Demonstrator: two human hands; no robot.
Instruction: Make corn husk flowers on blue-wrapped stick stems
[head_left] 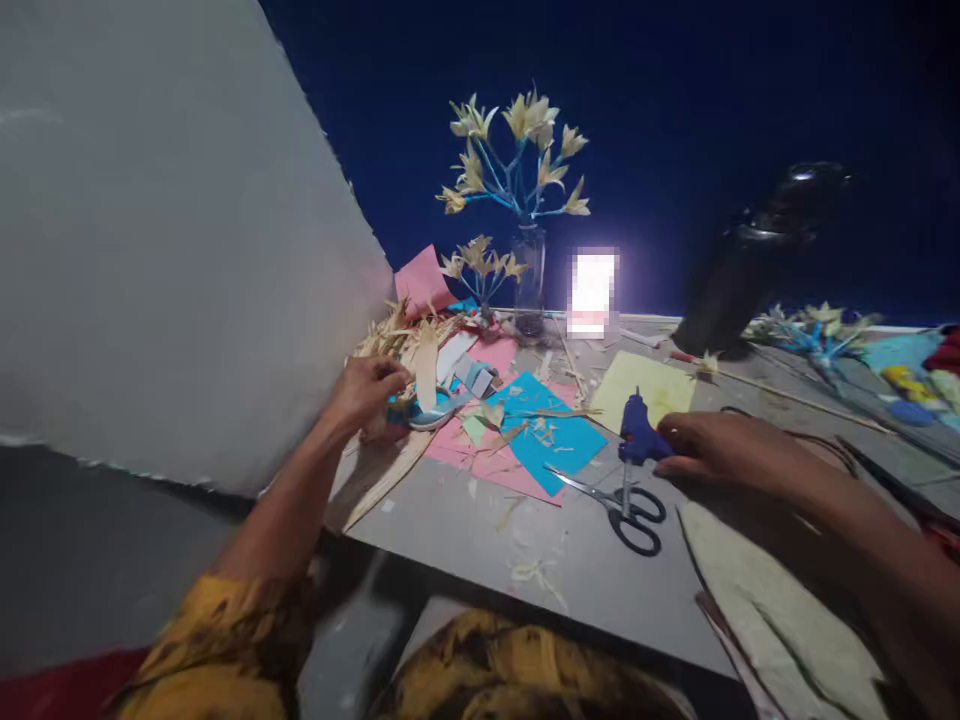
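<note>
My right hand (712,445) has its thumb and fingers closed around the handle of a blue glue gun (637,430). The gun lies on the table with its nozzle toward the wall and a glue stick at its rear end. Just in front of it are open scissors (628,512) with black handles. On the left, my left hand (373,393) is closed beside a pile of dried husks (390,335) and a roll of tape (433,412). Whatever its fingers hold is hidden. A pale husk strip (427,365) stands near its fingertips.
Blue paper (574,440), pink paper (480,455) and yellow paper (641,385) lie on the table (480,545) among husk scraps. Behind them stand a glass vase (529,280) of husk flowers (525,120), a bright blurred rectangle (594,290) and a dark bottle (750,260). A grey wall (187,200) bounds the left.
</note>
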